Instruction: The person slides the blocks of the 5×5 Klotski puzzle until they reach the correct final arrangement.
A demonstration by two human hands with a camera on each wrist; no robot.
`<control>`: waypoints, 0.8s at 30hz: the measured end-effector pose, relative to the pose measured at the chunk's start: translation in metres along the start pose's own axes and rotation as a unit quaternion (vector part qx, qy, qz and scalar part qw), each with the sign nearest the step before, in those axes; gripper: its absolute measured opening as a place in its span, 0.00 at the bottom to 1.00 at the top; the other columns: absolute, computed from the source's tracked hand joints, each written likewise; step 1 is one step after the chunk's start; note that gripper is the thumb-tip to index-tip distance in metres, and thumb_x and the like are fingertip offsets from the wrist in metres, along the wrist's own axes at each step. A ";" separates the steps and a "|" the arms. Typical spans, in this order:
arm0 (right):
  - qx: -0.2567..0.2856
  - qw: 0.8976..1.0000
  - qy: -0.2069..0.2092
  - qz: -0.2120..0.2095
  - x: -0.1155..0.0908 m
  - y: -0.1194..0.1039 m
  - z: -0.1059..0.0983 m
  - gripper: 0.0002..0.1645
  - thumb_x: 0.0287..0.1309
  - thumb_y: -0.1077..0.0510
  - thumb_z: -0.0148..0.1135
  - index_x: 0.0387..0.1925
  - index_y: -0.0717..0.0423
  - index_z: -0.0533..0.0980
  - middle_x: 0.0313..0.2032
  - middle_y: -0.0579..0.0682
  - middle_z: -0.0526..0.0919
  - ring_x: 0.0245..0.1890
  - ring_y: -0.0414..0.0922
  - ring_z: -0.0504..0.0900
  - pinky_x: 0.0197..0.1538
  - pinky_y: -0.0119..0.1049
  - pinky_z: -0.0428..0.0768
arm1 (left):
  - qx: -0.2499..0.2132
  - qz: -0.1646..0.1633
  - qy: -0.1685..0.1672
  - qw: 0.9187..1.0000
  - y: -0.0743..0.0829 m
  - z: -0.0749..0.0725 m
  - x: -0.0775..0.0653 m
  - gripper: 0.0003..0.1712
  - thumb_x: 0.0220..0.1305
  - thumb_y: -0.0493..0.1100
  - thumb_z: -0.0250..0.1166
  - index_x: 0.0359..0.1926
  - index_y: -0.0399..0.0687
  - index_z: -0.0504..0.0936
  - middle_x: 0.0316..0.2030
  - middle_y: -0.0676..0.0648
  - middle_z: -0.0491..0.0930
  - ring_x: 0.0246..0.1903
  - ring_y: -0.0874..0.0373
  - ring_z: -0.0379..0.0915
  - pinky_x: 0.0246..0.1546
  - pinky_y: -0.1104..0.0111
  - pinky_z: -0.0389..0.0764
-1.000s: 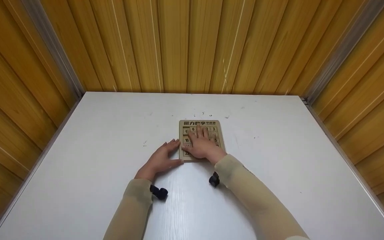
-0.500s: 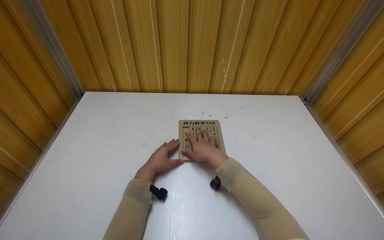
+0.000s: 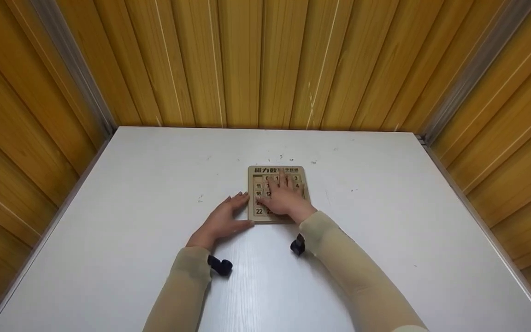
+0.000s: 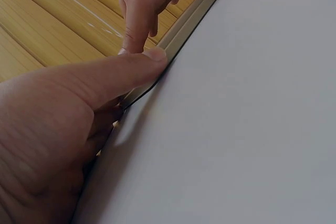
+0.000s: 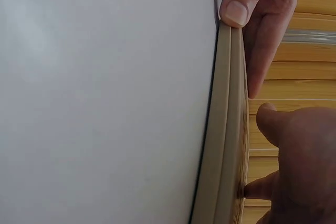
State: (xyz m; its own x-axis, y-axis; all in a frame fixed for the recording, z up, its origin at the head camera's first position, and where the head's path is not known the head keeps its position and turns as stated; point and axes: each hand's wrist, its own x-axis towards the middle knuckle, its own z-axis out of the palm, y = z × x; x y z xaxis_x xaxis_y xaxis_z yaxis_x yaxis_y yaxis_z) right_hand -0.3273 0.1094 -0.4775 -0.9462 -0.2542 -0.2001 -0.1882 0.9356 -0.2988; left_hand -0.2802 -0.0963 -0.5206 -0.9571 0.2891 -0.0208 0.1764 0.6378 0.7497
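A wooden number slide puzzle (image 3: 270,220) lies flat on the white table, with printed characters along its far rim. My left hand (image 3: 223,220) rests beside its near left corner, thumb on the near edge and straight fingers along the left side. In the left wrist view the thumb (image 4: 126,74) touches the puzzle's edge (image 4: 184,32). Over the tiles spreads my right hand (image 3: 285,200), fingertips on them and several numbers covered. The top-left slot (image 3: 258,179) holds no tile; the 11 tile (image 3: 258,186) sits just below it.
The white table (image 3: 362,253) surrounds the puzzle, with small dark marks beyond its far rim. Yellow wood-look panels (image 3: 274,64) stand behind the table and on both sides. Each wrist carries a small black camera (image 3: 221,266).
The 11 tile has slid toward me, out of the top-left slot. My right hand drew back slightly, then shifted forward and right over the tiles. My left hand stays in place.
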 end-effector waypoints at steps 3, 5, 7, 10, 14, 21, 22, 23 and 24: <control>0.009 1.000 -0.004 0.006 0.001 -0.004 0.001 0.53 0.70 0.26 0.48 0.83 0.47 0.47 0.83 0.60 0.29 0.83 0.64 0.32 0.78 0.74 0.34 | 0.002 0.009 0.000 1.000 0.000 0.000 0.000 0.47 0.60 0.50 0.76 0.77 0.50 0.66 0.79 0.46 0.59 0.81 0.41 0.49 0.82 0.49 0.52; 0.012 1.000 -0.009 0.009 0.001 -0.008 0.002 0.53 0.69 0.25 0.48 0.83 0.47 0.47 0.83 0.59 0.27 0.83 0.63 0.30 0.79 0.73 0.33 | 0.002 0.012 0.001 1.000 0.000 -0.001 0.000 0.47 0.61 0.50 0.75 0.77 0.49 0.66 0.79 0.45 0.60 0.81 0.41 0.49 0.82 0.49 0.52; 0.012 1.000 -0.014 0.009 0.002 -0.013 0.003 0.54 0.69 0.25 0.48 0.83 0.47 0.46 0.83 0.59 0.27 0.83 0.62 0.29 0.79 0.73 0.33 | 0.001 0.014 0.001 1.000 0.000 -0.001 -0.001 0.46 0.61 0.50 0.75 0.77 0.49 0.66 0.79 0.46 0.60 0.81 0.42 0.49 0.82 0.49 0.52; 0.002 1.000 -0.019 0.005 0.004 -0.018 0.005 0.54 0.69 0.25 0.47 0.83 0.49 0.45 0.82 0.60 0.27 0.83 0.62 0.29 0.79 0.73 0.35 | -0.001 0.014 0.000 1.000 0.000 -0.001 -0.001 0.46 0.61 0.50 0.75 0.76 0.49 0.67 0.79 0.46 0.60 0.81 0.41 0.48 0.83 0.49 0.52; -0.008 1.000 -0.019 0.000 0.006 -0.021 0.005 0.53 0.70 0.25 0.45 0.83 0.47 0.45 0.82 0.60 0.28 0.83 0.62 0.30 0.78 0.74 0.36 | 0.000 0.014 0.002 1.000 0.000 -0.001 -0.002 0.44 0.61 0.50 0.75 0.75 0.49 0.69 0.79 0.46 0.60 0.81 0.41 0.48 0.83 0.49 0.52; 0.002 1.000 -0.018 -0.007 0.005 -0.015 0.005 0.52 0.69 0.24 0.44 0.83 0.43 0.45 0.82 0.60 0.28 0.82 0.64 0.31 0.78 0.74 0.34 | 0.000 0.003 0.004 1.000 0.002 -0.002 -0.003 0.45 0.61 0.51 0.76 0.76 0.51 0.67 0.79 0.47 0.60 0.81 0.39 0.48 0.82 0.47 0.53; 0.007 1.000 -0.018 -0.006 0.004 -0.013 0.004 0.52 0.69 0.24 0.44 0.83 0.42 0.45 0.82 0.60 0.28 0.82 0.64 0.31 0.79 0.74 0.34 | -0.001 0.002 0.003 1.000 0.002 -0.002 -0.003 0.46 0.61 0.51 0.76 0.76 0.51 0.67 0.79 0.47 0.60 0.81 0.39 0.48 0.82 0.47 0.53; 0.013 1.000 -0.017 -0.004 0.003 -0.011 0.003 0.52 0.70 0.24 0.44 0.83 0.42 0.45 0.83 0.60 0.28 0.82 0.64 0.31 0.79 0.73 0.34 | -0.001 0.001 0.003 1.000 0.002 -0.002 -0.003 0.46 0.60 0.51 0.76 0.76 0.51 0.67 0.79 0.47 0.60 0.80 0.38 0.48 0.82 0.47 0.53; 0.018 1.000 -0.016 -0.001 0.002 -0.009 0.002 0.52 0.70 0.24 0.45 0.83 0.42 0.45 0.83 0.60 0.27 0.83 0.64 0.31 0.79 0.73 0.34 | -0.001 0.000 0.003 1.000 0.002 -0.002 -0.003 0.46 0.60 0.51 0.76 0.77 0.52 0.67 0.79 0.47 0.59 0.80 0.38 0.48 0.82 0.46 0.53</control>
State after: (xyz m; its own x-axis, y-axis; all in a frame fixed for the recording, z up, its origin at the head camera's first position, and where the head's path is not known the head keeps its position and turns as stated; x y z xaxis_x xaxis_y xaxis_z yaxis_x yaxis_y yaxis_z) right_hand -0.3273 0.0998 -0.4768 -0.9370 -0.2646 -0.2281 -0.1808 0.9259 -0.3317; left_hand -0.2773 -0.0973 -0.5184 -0.9583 0.2852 -0.0169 0.1760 0.6359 0.7514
